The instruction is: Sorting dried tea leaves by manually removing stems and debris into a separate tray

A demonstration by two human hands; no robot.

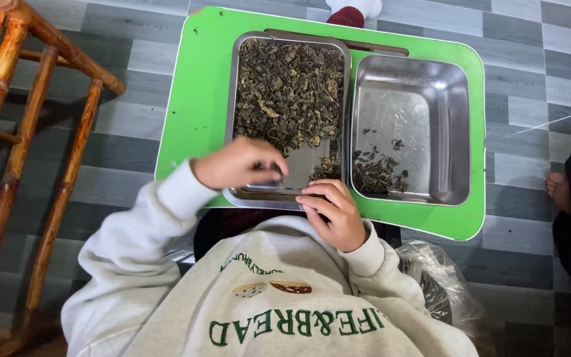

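At the far left stands a bamboo chair frame (14, 132), well apart from the green tabletop (196, 99). On that tabletop, the left tray (290, 112) holds a thick heap of dark, crumpled dried leaves (285, 86), olive-brown with a few pale bits, and its near end is mostly bare metal. The left hand (239, 163) hovers over that bare end, fingers pinched narrow, apparently on a small bit, though what it grips is too blurred to tell. This looks like sorting leaf by leaf. The right hand (335, 211) rests curled on the tray's near rim, holding nothing visible. Right of that tray, the second tray (411, 129) carries only a small pile (375, 175) near its front corner.
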